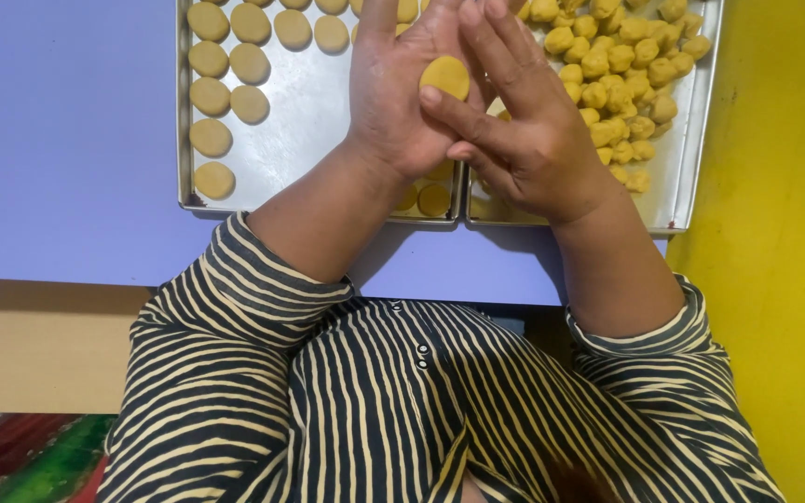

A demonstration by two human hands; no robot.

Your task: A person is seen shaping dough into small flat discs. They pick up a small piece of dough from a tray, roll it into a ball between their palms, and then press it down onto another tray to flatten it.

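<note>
My left hand (pixel 391 107) is held palm up over the trays, with a round yellow dough piece (pixel 444 76) lying on it. My right hand (pixel 538 144) lies across it from the right, back up, its fingers pressing on the edge of the dough piece. Under my hands, the left metal tray (pixel 314 130) holds rows of flattened dough discs (pixel 211 138). The right metal tray (pixel 691 121) holds a heap of several small dough balls (pixel 621 65).
Both trays sit side by side on a purple table (pixel 67 140), close to its near edge. A yellow surface (pixel 775 279) runs along the right. My striped shirt (pixel 421 401) fills the bottom of the view.
</note>
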